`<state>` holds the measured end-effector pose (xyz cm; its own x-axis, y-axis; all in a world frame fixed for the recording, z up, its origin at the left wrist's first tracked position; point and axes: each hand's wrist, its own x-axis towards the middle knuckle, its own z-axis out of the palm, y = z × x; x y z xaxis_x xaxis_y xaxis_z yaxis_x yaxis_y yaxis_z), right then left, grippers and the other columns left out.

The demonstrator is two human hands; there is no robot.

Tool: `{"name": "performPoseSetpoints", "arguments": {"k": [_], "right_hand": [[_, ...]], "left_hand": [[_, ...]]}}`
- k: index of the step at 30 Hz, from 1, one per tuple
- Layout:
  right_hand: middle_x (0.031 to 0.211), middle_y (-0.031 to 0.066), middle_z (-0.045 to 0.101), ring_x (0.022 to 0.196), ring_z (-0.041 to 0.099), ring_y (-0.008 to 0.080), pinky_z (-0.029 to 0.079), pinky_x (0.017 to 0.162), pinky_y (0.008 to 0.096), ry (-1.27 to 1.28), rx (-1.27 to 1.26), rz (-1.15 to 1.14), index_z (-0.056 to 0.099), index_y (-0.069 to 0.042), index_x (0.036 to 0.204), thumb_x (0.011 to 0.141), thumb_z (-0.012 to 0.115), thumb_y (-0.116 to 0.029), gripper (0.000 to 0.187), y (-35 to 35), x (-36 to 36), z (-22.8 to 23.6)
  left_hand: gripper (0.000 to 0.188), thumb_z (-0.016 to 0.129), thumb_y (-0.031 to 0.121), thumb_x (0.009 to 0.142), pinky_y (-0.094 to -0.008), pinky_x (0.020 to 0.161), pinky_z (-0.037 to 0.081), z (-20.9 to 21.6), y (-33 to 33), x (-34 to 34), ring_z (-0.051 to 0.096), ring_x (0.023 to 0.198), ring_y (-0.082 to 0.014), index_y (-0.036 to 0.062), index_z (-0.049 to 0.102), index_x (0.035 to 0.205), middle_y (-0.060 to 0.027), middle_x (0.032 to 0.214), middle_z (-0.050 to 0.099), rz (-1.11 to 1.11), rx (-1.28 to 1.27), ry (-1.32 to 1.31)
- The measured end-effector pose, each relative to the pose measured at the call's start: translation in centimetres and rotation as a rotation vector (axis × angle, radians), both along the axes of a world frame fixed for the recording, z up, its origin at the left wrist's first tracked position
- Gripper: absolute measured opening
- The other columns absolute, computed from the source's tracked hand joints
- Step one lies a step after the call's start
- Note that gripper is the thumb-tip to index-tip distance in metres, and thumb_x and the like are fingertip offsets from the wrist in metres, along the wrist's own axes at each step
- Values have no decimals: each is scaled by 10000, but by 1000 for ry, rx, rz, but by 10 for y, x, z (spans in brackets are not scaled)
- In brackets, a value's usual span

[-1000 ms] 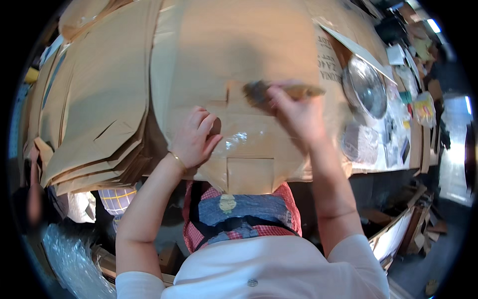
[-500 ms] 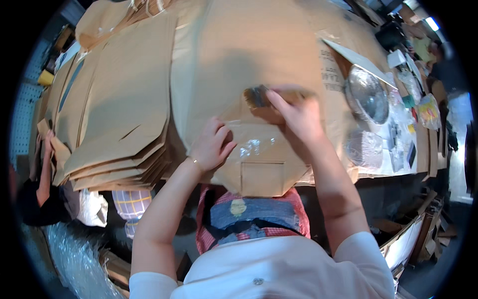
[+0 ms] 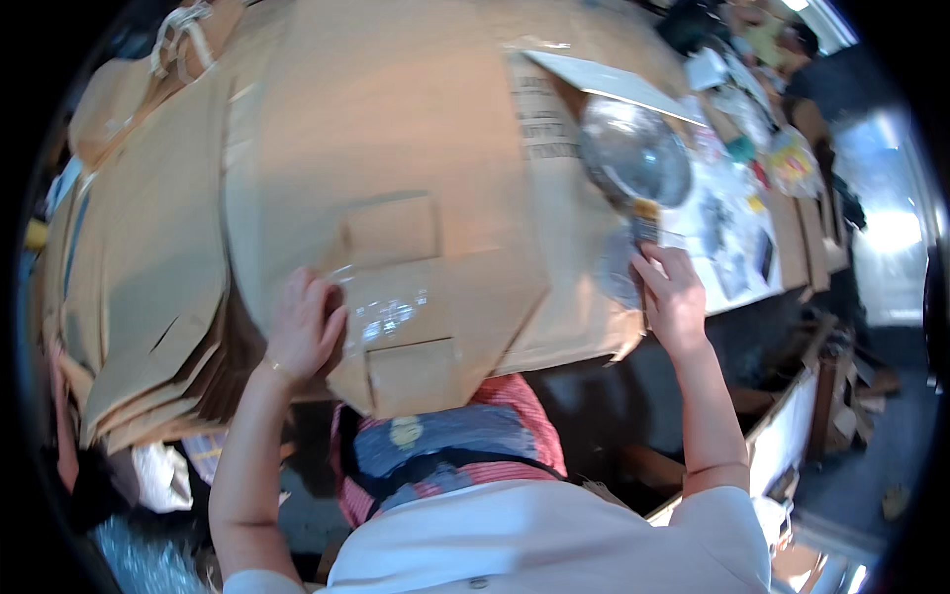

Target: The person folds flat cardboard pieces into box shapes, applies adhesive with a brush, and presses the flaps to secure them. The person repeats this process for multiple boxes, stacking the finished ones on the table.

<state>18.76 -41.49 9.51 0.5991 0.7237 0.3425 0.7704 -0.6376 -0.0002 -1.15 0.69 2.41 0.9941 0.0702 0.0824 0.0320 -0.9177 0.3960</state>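
Note:
A brown kraft paper bag (image 3: pixel 485 307) lies flat in front of me, its near end folded into a flattened bottom with rectangular flaps. A wet, shiny patch glistens across the folds. My left hand (image 3: pixel 299 322) rests at the bag's left edge, thumb and fingers apart, holding nothing. To the right, my right hand (image 3: pixel 675 287) grips a flat brush (image 3: pixel 645 226) with tan bristles and a dark band. The bristles point away from me, at the near rim of a round metal bowl (image 3: pixel 618 148). Most of the brush handle is hidden by my fingers.
Stacked brown paper bags (image 3: pixel 158 267) fan out on the left. A pale board (image 3: pixel 614 81) leans over the bowl's far side. Plastic packets (image 3: pixel 792 163) and small items cover the table's right end. Cardboard scraps (image 3: pixel 871 381) lie below right. Other people work at both sides.
My right hand has carried the brush from above the bag rightward to the bowl. The far bottom flap now lies folded out flat. My view has shifted right; my left hand stays by the bag.

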Motion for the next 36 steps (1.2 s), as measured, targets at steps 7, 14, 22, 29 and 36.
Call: {"name": "performPoseSetpoints", "arguments": {"k": [7,14,22,29,36], "right_hand": [[891,155,601,821,576,306,491,735,348,798,379,9,643,20,894,753,652,-42,155,155,11,-81],[997,102,623,888,609,256,524,716,373,268,-193,410,602,17,1029,725,586,-28,307,141,-16,-60],[1358,168,491,1222,507,296,464,955,369,384,-203,483,488,-44,1336,724,527,42,619,123,-65,-41],[1139,181,573,1061,554,348,456,908,403,524,31,240,566,-19,1145,670,520,88,490,80,-83,-73],[891,100,628,896,598,304,479,788,412,520,201,322,636,-35,914,665,682,-48,253,100,-100,-74]], "left_hand": [[310,642,54,675,-425,741,495,12,42,63,578,888,-372,30,578,978,-173,947,606,250,-430,281],[37,607,84,727,-444,664,492,-1,15,9,620,780,-294,67,617,758,-66,846,644,-115,248,-148],[611,585,66,769,-422,1113,300,24,-28,-37,373,1337,-311,48,428,1359,-153,1418,428,-264,322,112],[503,565,31,687,-470,1127,243,9,6,-33,269,1395,-384,62,572,1189,-164,1469,390,-302,-477,213],[259,650,111,679,-487,1106,262,26,-12,-46,260,1387,-421,30,637,925,-207,1459,379,-305,-255,119]]}}
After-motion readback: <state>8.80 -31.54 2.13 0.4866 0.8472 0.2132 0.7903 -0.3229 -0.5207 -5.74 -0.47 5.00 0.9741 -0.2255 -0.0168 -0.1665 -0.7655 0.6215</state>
